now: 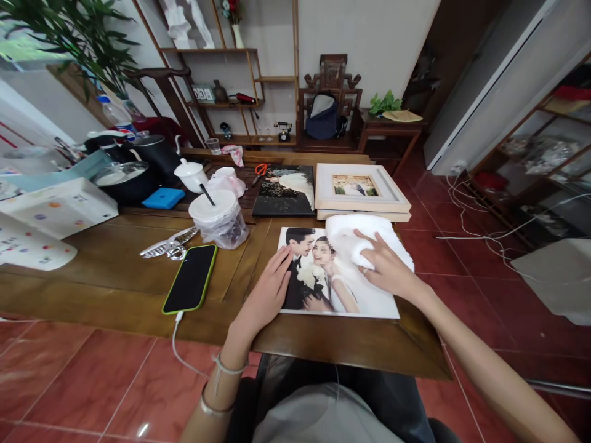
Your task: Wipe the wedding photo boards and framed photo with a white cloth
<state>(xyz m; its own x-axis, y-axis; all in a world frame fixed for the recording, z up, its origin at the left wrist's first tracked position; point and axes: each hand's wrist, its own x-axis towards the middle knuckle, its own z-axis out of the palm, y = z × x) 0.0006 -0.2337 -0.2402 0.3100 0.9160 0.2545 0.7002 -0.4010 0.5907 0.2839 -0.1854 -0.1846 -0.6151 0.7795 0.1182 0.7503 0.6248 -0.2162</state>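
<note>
A wedding photo panel (314,298) showing a couple lies flat at the table's near edge. My left hand (272,283) rests on its left border, fingers stretched out flat and holding nothing. Over the panel's upper right part a white cloth (339,231) is spread. On that cloth, my right hand (385,264) grips a bunched part of it between thumb and fingers, with some fingertips extended. Whether the bunch is a separate piece I cannot tell.
Behind the panel lie a dark photo panel (265,200) and stacked white picture frames (323,184). Leftward are a phone (190,280) on a charging cable, a lidded plastic tub (217,212), metal scissors-like tools (168,244), a white teapot (189,175) and a blue box (163,198).
</note>
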